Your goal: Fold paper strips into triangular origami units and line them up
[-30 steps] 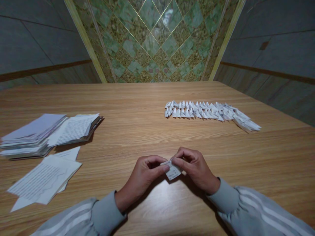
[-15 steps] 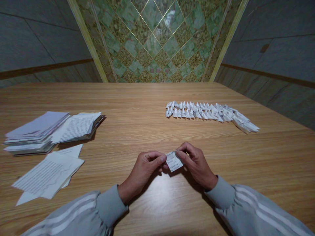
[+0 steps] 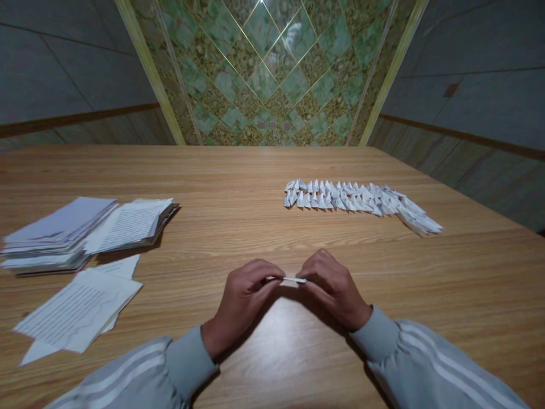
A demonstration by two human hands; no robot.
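Between my two hands, a small folded paper (image 3: 294, 279) is seen nearly edge-on as a thin white strip above the wooden table (image 3: 238, 227). My left hand (image 3: 244, 298) pinches its left end between thumb and fingers. At the other end, the thumb and bent fingers of my right hand (image 3: 334, 288) grip the paper. The fingers hide part of it.
Two rows of folded paper pieces (image 3: 340, 196) lie at the back right. Stacks of paper (image 3: 59, 224) and printed sheets (image 3: 131, 224) sit at the left, with loose sheets (image 3: 80, 307) in front. A tiled wall (image 3: 272, 74) rises behind the table.
The small paper has tilted from showing its printed face to nearly edge-on. Both hands have turned with it and still hold it. The view has shifted slightly.
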